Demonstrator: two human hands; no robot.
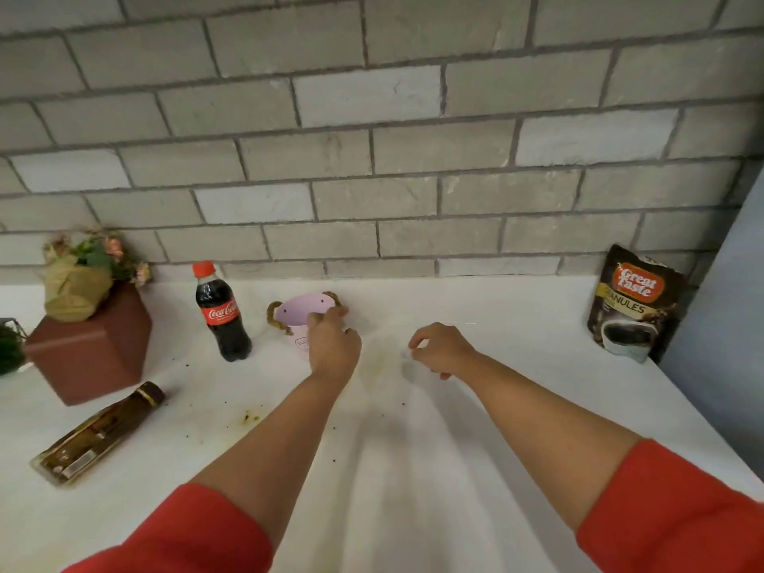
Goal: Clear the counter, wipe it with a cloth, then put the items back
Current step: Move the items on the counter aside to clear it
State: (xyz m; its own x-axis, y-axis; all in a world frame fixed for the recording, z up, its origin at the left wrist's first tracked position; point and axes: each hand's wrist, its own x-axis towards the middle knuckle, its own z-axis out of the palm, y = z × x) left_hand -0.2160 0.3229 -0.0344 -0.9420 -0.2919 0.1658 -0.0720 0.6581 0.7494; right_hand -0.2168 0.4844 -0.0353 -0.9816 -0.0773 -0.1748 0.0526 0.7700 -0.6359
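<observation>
A small pink bucket (294,320) with rope handles stands on the white counter (516,407) near the wall. My left hand (333,345) grips its right rim. My right hand (442,351) hovers just right of it, fingers curled on a small pale thing too blurred to name. A cola bottle (221,314) stands left of the bucket. A brown box of chocolates (97,434) lies at the front left. A coffee granules pouch (636,301) leans at the far right. Brown crumbs and a stain (250,417) dot the counter.
A brown cube box (93,351) with a wrapped flower bunch (84,275) on top stands at the far left, beside a green plant (10,351) at the frame edge. A grey brick wall (372,138) backs the counter. A blue-grey surface (727,324) bounds the right side.
</observation>
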